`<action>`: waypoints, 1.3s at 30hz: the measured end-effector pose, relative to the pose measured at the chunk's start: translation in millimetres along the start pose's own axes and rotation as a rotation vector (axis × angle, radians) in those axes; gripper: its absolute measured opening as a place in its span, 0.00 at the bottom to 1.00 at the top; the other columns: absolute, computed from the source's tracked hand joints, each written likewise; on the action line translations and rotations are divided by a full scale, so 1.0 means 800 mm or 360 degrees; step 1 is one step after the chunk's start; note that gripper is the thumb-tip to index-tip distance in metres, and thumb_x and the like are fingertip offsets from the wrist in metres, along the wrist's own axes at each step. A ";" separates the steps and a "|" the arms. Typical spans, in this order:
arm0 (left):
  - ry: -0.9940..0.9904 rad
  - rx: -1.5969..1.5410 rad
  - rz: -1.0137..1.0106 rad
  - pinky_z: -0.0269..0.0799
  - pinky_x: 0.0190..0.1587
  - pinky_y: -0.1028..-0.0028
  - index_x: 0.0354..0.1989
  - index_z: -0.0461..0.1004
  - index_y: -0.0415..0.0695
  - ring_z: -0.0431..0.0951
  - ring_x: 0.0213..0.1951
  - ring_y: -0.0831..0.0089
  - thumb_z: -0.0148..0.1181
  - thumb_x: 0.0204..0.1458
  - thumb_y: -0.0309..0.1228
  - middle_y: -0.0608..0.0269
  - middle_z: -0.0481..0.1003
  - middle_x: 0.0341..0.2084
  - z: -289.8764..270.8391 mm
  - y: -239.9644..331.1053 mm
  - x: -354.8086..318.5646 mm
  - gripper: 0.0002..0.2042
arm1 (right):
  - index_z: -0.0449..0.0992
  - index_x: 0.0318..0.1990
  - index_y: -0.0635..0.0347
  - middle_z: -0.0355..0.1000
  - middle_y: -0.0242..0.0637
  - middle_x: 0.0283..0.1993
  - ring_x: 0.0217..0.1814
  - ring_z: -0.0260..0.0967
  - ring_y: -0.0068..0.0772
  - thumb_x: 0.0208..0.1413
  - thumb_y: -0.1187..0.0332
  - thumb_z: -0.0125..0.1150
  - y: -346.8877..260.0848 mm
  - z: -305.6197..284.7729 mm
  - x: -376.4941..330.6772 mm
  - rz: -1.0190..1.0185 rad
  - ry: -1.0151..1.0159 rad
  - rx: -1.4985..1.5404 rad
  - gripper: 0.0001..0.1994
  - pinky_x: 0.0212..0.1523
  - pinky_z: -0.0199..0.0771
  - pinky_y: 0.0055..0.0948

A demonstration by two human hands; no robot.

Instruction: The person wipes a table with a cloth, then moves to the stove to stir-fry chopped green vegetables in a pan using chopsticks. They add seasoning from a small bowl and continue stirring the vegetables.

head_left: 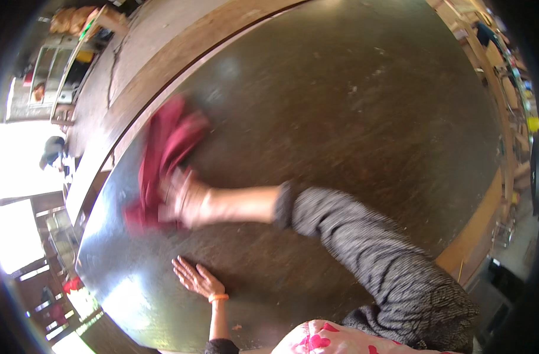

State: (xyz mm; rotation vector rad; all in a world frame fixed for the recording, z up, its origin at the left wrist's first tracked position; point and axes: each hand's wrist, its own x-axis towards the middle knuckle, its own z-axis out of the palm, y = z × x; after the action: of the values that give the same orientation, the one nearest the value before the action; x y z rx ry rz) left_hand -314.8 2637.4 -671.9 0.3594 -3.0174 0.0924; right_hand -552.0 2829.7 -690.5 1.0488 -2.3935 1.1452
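A dark, glossy tabletop [340,130] fills most of the head view. My right arm reaches across it to the left, and my right hand [188,197], smeared by motion, is on a crumpled maroon cloth [166,138]. The cloth spreads beyond my fingers over the table's left part, close to its edge. Blur hides exactly how those fingers grip it. Nearer to me, my left hand [198,280] lies flat on the surface, fingers apart and holding nothing. An orange band [219,298] circles the left wrist.
Beyond the table's far left edge runs a pale plank-like surface [139,88]. Wooden framing [497,100] stands along the right side. A metal rack [48,71] holding various things is at the upper left. A distant person [54,152] appears by the bright opening.
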 end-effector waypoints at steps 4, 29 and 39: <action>-0.0377 0.0039 -0.0321 0.45 0.72 0.54 0.68 0.63 0.37 0.53 0.71 0.48 0.41 0.68 0.44 0.39 0.55 0.70 0.007 0.024 0.000 0.27 | 0.74 0.54 0.25 0.58 0.49 0.69 0.78 0.44 0.55 0.53 0.46 0.52 -0.006 0.041 -0.026 -0.0584 -0.0402 0.0370 0.20 0.69 0.28 0.81; -0.0199 -0.0180 0.1829 0.33 0.72 0.40 0.71 0.57 0.41 0.38 0.73 0.34 0.54 0.58 0.46 0.41 0.43 0.74 -0.018 0.819 -0.102 0.34 | 0.75 0.58 0.36 0.61 0.55 0.64 0.67 0.55 0.63 0.54 0.50 0.59 0.192 -0.645 -0.687 0.1326 0.0262 -0.1127 0.22 0.61 0.52 0.73; -0.0183 -0.0112 0.1712 0.36 0.74 0.48 0.73 0.57 0.52 0.48 0.75 0.60 0.46 0.62 0.50 0.63 0.51 0.74 -0.024 0.753 -0.106 0.31 | 0.63 0.68 0.30 0.54 0.38 0.75 0.76 0.50 0.45 0.62 0.40 0.47 0.307 -0.749 -0.790 0.1751 0.0528 -0.1494 0.27 0.70 0.31 0.77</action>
State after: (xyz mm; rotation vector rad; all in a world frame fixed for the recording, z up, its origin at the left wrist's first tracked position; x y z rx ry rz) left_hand -373.6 3242.7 -691.1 -1.2948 -2.9113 0.0390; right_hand -319.9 3700.2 -775.0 -0.7574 -2.6517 0.1827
